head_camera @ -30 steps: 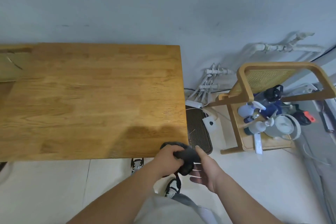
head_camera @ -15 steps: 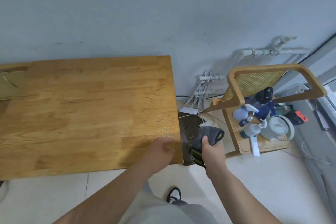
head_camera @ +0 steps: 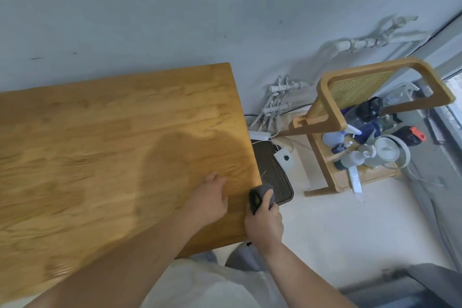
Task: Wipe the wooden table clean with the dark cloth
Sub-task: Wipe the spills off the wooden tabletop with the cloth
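dark cloth [head_camera: 262,194]: bunched grey wad, clenched in our right hand [head_camera: 263,222] at table [head_camera: 100,145] edge; left hand [head_camera: 208,199] flat, fingers spread.

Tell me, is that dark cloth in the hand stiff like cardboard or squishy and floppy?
Probably squishy. The dark cloth is bunched into a rounded wad inside the right hand, which stiff material would likely resist. It looks light too, since one hand holds it easily beside the wooden table. Let go, it would likely flop open rather than roll.
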`<control>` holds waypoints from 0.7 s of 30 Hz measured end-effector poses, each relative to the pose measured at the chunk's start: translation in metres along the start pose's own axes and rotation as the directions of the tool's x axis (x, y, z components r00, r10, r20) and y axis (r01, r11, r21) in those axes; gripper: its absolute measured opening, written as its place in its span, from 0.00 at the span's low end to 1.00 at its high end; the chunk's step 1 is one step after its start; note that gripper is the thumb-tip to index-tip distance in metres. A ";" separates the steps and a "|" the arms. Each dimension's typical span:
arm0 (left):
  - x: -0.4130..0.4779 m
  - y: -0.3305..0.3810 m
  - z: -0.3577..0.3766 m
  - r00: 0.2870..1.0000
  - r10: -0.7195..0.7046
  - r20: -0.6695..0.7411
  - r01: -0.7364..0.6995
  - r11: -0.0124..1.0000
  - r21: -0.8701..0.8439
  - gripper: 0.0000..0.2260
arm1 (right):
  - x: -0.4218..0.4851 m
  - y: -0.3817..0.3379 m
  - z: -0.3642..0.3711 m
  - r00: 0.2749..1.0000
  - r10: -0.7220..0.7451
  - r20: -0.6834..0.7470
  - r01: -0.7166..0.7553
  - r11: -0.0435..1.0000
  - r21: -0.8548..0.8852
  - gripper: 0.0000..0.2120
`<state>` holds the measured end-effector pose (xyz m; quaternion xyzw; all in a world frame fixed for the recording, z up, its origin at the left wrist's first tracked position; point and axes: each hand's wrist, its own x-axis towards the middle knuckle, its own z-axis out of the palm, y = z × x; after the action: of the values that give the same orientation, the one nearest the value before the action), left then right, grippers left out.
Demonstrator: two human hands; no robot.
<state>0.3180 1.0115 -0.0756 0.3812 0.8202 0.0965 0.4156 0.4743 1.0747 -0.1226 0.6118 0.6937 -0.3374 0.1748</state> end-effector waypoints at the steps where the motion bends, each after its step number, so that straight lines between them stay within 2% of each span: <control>1: 0.005 -0.004 -0.001 1.000 -0.001 0.012 0.001 1.000 0.011 0.27 | 0.006 -0.006 -0.008 0.999 0.028 0.018 -0.029 0.999 0.032 0.36; 3: 0.014 -0.012 -0.003 1.000 -0.008 0.013 0.008 1.000 0.010 0.27 | 0.030 -0.012 -0.024 0.997 0.060 0.046 -0.066 0.990 0.123 0.25; 6: 0.025 -0.018 -0.011 1.000 0.012 -0.026 -0.012 1.000 -0.002 0.27 | 0.053 -0.028 -0.060 0.999 0.000 0.050 -0.018 0.926 0.377 0.04; 8: 0.029 -0.014 -0.020 0.997 0.032 -0.074 -0.038 0.996 -0.079 0.28 | 0.056 -0.034 -0.090 0.998 -0.027 0.055 -0.006 0.856 0.516 0.06; 10: 0.031 -0.002 -0.028 0.995 0.054 -0.084 -0.070 0.976 -0.206 0.33 | 0.056 -0.034 -0.122 0.993 -0.065 0.098 -0.020 0.728 0.685 0.04; 12: 0.030 0.018 -0.036 0.999 0.022 -0.024 -0.030 0.917 -0.397 0.41 | 0.056 -0.030 -0.149 0.957 -0.139 0.253 -0.130 0.577 0.807 0.07; 13: 0.029 0.028 -0.038 0.999 -0.013 0.035 0.029 0.854 -0.519 0.43 | 0.055 -0.026 -0.159 0.919 -0.178 0.351 -0.215 0.522 0.826 0.10; 14: 0.029 0.037 -0.039 0.994 -0.031 0.100 0.088 0.764 -0.639 0.41 | 0.057 -0.021 -0.164 0.877 -0.206 0.434 -0.296 0.480 0.826 0.12; 16: 0.030 0.049 -0.032 0.979 -0.019 0.202 0.172 0.600 -0.781 0.26 | 0.063 -0.008 -0.162 0.814 -0.228 0.534 -0.418 0.407 0.812 0.14; 18: 0.028 0.063 -0.020 0.975 -0.093 0.203 0.221 0.534 -0.816 0.15 | 0.075 0.006 -0.151 0.822 -0.216 0.527 -0.399 0.441 0.804 0.15; 21: 0.028 0.080 0.003 0.963 -0.203 0.175 0.258 0.525 -0.811 0.10 | 0.086 0.022 -0.129 0.878 -0.173 0.447 -0.250 0.630 0.735 0.16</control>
<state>0.3537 1.0857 -0.0560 0.0323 0.7088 0.4027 0.5783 0.5014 1.2265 -0.0926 0.5387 0.4008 -0.7380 0.0672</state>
